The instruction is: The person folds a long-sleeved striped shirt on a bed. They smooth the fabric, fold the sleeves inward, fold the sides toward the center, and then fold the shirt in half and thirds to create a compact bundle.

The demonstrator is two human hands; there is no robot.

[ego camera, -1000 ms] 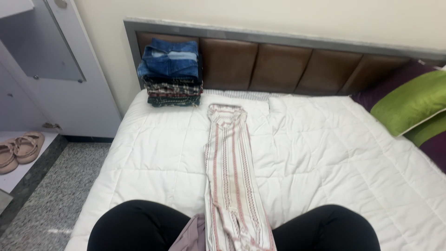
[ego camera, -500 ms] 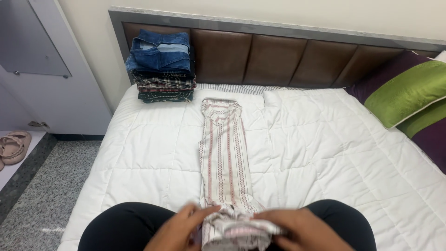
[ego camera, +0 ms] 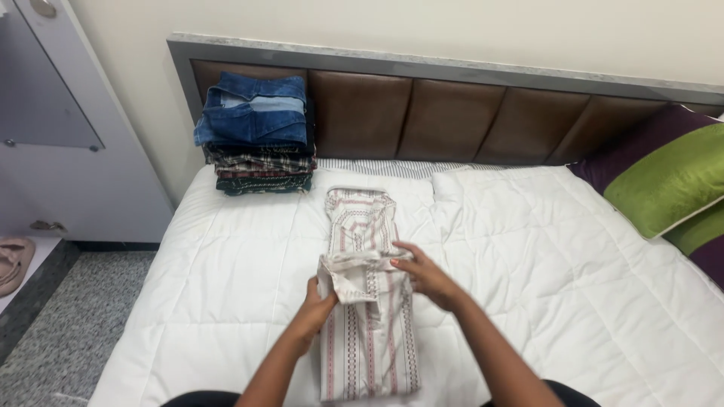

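Observation:
A long striped white-and-pink garment [ego camera: 367, 332] lies lengthwise on the white quilted bed [ego camera: 543, 249]. Its near end is folded up over the middle. My left hand [ego camera: 315, 307] grips the left corner of that folded end. My right hand [ego camera: 424, 276] holds its right side, fingers over the cloth. The far part of the garment [ego camera: 360, 218] stays flat toward the headboard.
A stack of folded clothes [ego camera: 256, 136] topped with blue denim sits at the bed's far left corner against the brown padded headboard [ego camera: 452, 113]. Green and purple pillows [ego camera: 671, 181] lie at the right. A white cabinet [ego camera: 68, 151] and sandals [ego camera: 11, 260] stand left of the bed.
Both hands came into view, took the near end of the garment and carried it forward over the middle, folding it. The view also shifted closer to the bed.

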